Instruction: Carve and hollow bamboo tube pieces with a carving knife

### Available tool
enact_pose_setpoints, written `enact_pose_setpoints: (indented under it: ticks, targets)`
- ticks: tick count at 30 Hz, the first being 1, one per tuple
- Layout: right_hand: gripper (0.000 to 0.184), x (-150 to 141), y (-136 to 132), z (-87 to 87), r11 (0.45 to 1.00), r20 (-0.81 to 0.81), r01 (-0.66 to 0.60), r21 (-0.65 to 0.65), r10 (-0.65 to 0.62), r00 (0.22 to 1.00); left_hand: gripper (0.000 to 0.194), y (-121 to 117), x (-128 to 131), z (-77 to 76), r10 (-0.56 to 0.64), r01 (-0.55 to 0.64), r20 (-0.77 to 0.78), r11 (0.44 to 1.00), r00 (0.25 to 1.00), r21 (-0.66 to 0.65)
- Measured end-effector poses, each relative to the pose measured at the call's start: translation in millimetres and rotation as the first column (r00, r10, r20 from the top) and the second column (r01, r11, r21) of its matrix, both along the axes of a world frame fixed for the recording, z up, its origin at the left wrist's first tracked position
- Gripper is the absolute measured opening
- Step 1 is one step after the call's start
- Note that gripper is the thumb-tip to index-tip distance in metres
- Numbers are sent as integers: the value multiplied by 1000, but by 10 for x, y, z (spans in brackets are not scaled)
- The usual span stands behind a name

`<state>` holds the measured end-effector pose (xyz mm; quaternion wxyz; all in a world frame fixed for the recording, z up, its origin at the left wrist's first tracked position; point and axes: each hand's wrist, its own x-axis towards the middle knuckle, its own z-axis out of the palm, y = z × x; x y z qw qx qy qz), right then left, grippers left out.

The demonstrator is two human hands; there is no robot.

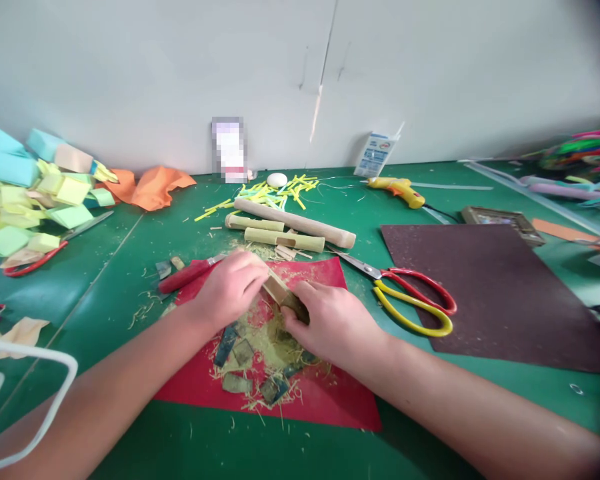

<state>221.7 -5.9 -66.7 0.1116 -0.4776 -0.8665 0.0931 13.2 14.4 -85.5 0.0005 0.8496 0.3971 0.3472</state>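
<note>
Between my hands is a short bamboo piece (277,288) with an open cut slot, slanting down to the right. My left hand (235,283) is closed around its upper end, and my right hand (330,317) grips the lower end. A darker patch shows at the right fingertips; I cannot tell whether it is a separate scrap. Below lies a red sheet (350,400) strewn with pale shavings, dust and several dark, flat scraps (237,383). A red-handled knife (185,276) rests beside my left wrist. Two slotted bamboo pieces (300,241) and a wooden stick (295,220) lie just beyond.
Scissors (380,273) with red and yellow handles lie right of my hands, partly on a dark brown sheet (480,293). Farther back are a yellow glue gun (400,191), a drink carton (376,155) and a blurred phone (229,150). Folded paper pieces (40,193) are heaped at left.
</note>
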Motion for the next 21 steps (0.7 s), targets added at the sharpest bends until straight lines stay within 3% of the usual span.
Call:
enact_pose_setpoints:
  ticks: [5,9,13,21]
  targets:
    - [17,3,-13,16,1000,4,4,0,-4,1000,13,-3,-20,-4,50,-49,-18,997,999,60]
    - [17,0,-8,2,1000,7,-3,-8,3,1000,14,-34,-2,-1,-2,2,-68,1000,998,0]
    - [18,7,-5,-13,1000,0,-4,6,4,1000,14,-64,24,13,25,-21,-69,999,997,50]
    - [19,35,4,-3,1000,37,20,4,-20,999,12,-50,25,22,34,-33,-20,999,999,29]
